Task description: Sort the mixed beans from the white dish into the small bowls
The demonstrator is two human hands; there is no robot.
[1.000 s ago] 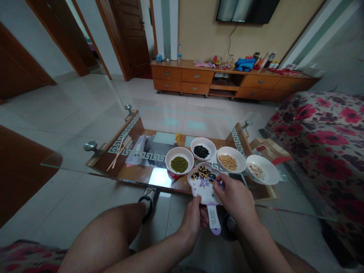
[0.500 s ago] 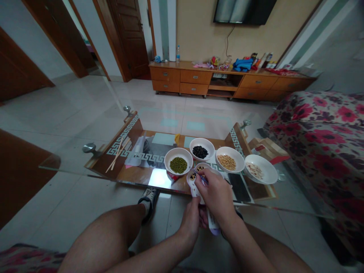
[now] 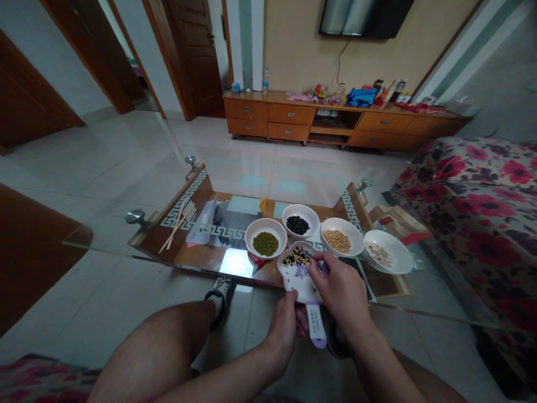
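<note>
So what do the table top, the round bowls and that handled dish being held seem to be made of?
The table top looks like clear glass: the floor and a wooden shelf below show through it. The four round bowls look like glazed white ceramic, smooth and shiny, though melamine is possible. The handled dish, gripped by the left hand, seems to be printed plastic, white with a lilac handle.

Loose chopsticks lie on the glass table; beyond, a wooden cabinet holds a water bottle below a wall-mounted television, beside a floral sofa.
</note>
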